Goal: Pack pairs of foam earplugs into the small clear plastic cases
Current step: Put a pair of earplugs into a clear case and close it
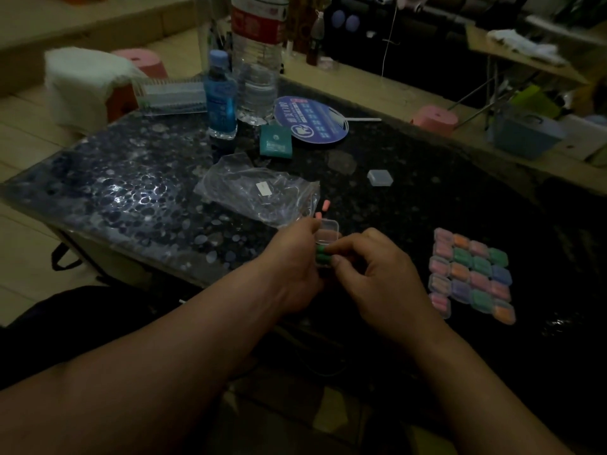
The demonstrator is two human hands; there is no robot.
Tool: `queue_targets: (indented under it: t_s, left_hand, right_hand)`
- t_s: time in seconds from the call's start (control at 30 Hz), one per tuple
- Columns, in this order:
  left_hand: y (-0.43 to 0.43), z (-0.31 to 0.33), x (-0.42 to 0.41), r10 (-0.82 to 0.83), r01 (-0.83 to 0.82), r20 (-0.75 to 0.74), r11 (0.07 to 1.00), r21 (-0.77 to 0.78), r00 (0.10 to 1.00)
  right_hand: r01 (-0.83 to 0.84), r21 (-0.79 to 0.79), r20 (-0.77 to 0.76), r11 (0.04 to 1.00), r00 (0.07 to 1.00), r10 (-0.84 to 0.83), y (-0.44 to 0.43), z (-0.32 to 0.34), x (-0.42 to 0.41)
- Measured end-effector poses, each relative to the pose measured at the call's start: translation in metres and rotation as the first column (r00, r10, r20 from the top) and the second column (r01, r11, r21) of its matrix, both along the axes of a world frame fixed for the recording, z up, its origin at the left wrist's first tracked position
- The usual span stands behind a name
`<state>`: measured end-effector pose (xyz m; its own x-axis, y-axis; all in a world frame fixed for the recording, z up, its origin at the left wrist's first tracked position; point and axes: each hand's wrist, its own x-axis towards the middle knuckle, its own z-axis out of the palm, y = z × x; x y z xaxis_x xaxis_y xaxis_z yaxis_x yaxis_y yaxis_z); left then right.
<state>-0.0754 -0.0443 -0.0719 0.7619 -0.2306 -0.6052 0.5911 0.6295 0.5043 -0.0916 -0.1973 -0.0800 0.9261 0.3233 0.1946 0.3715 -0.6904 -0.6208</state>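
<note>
My left hand (295, 257) grips the small clear case (326, 233) from its left side, fingers curled round it, with the lid tipped up and away from me. My right hand (377, 270) comes at it from the right, thumb and forefinger pinched on the green earplugs (321, 252). These sit at the case's near end, right where the tips of both hands meet. They seem to lie side by side with their long axes across the case, though the dim light leaves that unsure. I judge the coming move to be a short push down into the tray, then folding the lid towards me. Beyond the lid, two pink earplugs (323, 208) lie loose on the table (131, 192), just beside the plastic bag (259, 195). The packed cases (471, 274) lie well apart to my right, with bare table between for setting this one down.
</note>
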Motion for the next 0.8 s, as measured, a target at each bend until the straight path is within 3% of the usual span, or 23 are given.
queue_targets:
  t_s: [0.2,0.43,0.53,0.67,0.8]
  left_hand:
    - [0.001,-0.001,-0.002,-0.031,0.031,0.013,0.998,0.058,0.999]
    - [0.001,-0.001,-0.001,-0.081,0.079,0.026,0.995,0.062,0.996]
    - [0.000,-0.001,-0.001,-0.099,0.096,0.043,0.992,0.077,0.994]
    - [-0.002,0.002,-0.001,-0.160,0.160,0.092,0.987,0.010,0.983]
    - [-0.004,0.002,-0.001,-0.184,0.186,0.112,0.983,-0.007,0.977]
  right_hand:
    - [0.049,0.018,0.022,0.999,0.999,-0.049,-0.001,0.001,0.001]
    - [0.109,0.154,-0.044,0.982,0.994,-0.104,-0.008,0.008,0.003]
    - [0.098,0.087,-0.046,0.991,0.994,-0.095,-0.013,0.013,0.007]
    - [-0.064,-0.068,-0.161,0.996,0.986,0.053,-0.016,0.013,0.012]
    - [-0.089,-0.066,-0.043,0.994,0.995,0.086,-0.014,0.010,0.010]
